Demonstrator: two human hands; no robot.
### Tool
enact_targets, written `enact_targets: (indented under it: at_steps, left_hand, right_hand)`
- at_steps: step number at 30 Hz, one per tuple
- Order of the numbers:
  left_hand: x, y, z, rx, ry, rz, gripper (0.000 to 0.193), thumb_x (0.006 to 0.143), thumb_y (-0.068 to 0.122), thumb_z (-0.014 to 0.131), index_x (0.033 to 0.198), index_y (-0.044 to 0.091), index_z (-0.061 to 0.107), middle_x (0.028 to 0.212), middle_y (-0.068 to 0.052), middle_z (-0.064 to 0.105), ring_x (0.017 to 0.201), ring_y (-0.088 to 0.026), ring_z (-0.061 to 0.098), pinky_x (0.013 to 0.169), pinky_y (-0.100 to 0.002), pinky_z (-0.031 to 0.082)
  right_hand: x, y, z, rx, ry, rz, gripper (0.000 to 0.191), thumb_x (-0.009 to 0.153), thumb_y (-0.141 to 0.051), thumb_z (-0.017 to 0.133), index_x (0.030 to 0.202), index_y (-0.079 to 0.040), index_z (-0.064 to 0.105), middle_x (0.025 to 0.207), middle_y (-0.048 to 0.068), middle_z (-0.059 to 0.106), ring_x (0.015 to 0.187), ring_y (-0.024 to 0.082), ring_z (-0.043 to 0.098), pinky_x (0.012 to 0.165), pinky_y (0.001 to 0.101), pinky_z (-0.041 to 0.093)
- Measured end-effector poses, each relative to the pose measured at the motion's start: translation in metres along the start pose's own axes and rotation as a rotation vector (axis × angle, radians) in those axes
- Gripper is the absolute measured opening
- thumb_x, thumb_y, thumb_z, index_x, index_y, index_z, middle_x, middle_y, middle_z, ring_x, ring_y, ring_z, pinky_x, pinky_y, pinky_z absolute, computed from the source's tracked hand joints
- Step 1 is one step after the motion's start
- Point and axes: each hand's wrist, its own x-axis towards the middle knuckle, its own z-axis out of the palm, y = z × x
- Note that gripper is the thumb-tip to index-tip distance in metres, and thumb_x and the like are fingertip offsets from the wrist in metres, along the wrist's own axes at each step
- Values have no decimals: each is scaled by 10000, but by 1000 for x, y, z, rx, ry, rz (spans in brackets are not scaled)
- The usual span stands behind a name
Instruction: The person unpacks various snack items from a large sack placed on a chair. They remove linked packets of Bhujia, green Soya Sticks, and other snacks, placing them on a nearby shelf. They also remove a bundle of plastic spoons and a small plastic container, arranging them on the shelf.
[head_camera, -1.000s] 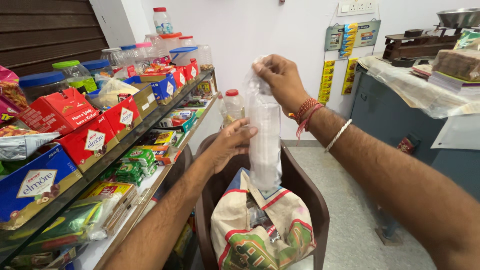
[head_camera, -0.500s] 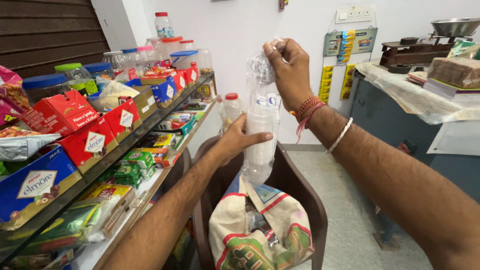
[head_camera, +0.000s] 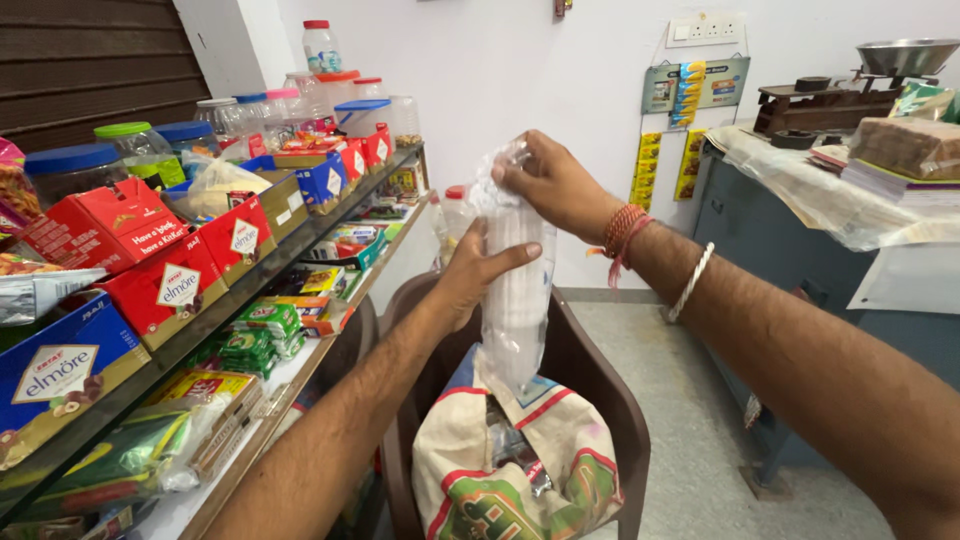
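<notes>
A long clear plastic bag holding a stack of white cups hangs upright in front of me. My right hand grips its bunched top. My left hand wraps the side of the bag near the middle. The bag's lower end hangs just above an open printed cloth sack that sits on a brown plastic chair.
Shelves on the left carry red and blue boxes, green packets and lidded jars. A counter covered with plastic sheet stands on the right with a weighing scale and stacked goods. Sachet strips hang on the white back wall. Grey floor lies between chair and counter.
Both hands have lifted the bag of cups up out of the sack and shifted slightly; my left hand now grips the bag's side more firmly.
</notes>
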Motion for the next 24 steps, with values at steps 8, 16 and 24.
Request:
enact_targets:
  at_steps: [8,16,24]
  left_hand:
    - [4,-4,-9,-18,50,103,693,816,221,806,1390,9,480,1206,-126,669,1083,-201,684,898,-357,582]
    - [11,-20,-33,45,91,-54,1034,785,396,848,1571,25,289,1404,-187,524,1318,-253,552,1105,-398,443]
    - [14,-21,-38,251,64,-42,1174,655,424,908,1567,24,286,1442,-211,505,1338,-293,516,1092,-415,449]
  right_hand:
    - [-12,-7,4,-139,-118,-159,583,913,-305,788,1369,-83,500,1023,119,652,902,169,632,775,329,542]
    - [16,11,4,-19,352,-75,422,872,-136,769,1240,-32,591,917,109,711,810,201,695,728,360,576]
    - [30,-6,10,172,478,-280,384,882,-20,729,1229,-28,565,1005,84,692,875,137,696,756,296,589]
